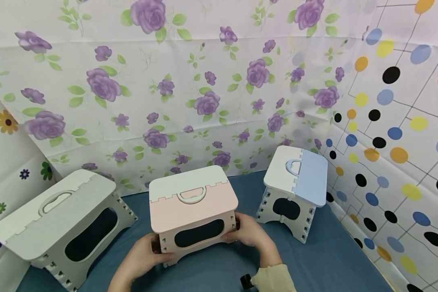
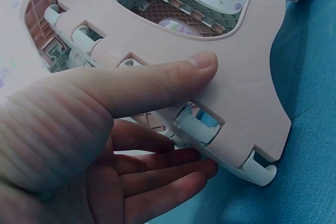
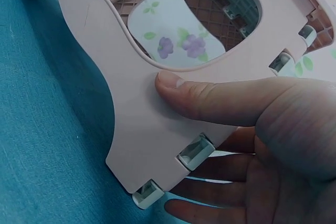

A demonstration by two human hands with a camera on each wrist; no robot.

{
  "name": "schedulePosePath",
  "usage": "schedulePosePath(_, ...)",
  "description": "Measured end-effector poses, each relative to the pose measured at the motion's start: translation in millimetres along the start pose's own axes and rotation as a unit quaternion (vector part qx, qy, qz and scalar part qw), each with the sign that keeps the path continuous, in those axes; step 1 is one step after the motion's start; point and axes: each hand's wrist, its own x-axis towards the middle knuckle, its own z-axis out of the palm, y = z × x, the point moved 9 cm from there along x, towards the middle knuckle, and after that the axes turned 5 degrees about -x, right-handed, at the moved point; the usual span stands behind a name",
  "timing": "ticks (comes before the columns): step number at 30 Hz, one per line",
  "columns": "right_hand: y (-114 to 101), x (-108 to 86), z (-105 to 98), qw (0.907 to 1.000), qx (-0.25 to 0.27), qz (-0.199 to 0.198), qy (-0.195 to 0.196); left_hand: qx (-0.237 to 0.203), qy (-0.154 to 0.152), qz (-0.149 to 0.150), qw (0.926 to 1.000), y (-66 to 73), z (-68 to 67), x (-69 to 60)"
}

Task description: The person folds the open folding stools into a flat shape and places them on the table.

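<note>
A pink and white folding step stool (image 1: 193, 202) stands unfolded on the dark blue cloth, its white carry handle (image 1: 192, 196) lying on the top. My left hand (image 1: 142, 257) grips its lower left corner. In the left wrist view, the left thumb (image 2: 168, 82) lies across the pink front panel (image 2: 241, 72) while the fingers (image 2: 157, 177) bend behind the hinged edge. My right hand (image 1: 250, 231) holds the opposite side. The right wrist view has that thumb (image 3: 210, 98) pressed on the panel below the oval opening, with the fingers (image 3: 220, 182) behind the edge.
A grey and white folding stool (image 1: 58, 211) stands at the left. Another stool, blue and white (image 1: 295, 174), is at the back right. Behind them hangs a flowered sheet (image 1: 186, 101); a dotted sheet (image 1: 398, 142) closes off the right. Blue cloth (image 1: 211, 275) covers the surface in front.
</note>
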Motion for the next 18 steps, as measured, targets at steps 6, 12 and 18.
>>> schedulePosePath(6,-2.5,1.4,0.8,0.9999,-0.009,-0.007,0.006,-0.008,-0.012,0.013,0.9998,0.9,0.4,-2.0)
schedulePosePath(12,-1.2,2.0,0.9,1.0000,-0.006,-0.004,0.003,-0.012,-0.016,0.016,0.9997,0.7,0.7,-0.8)
schedulePosePath(18,3.2,3.1,1.4,1.0000,-0.002,0.002,0.002,-0.002,-0.019,0.021,0.9996,1.2,1.6,0.1)
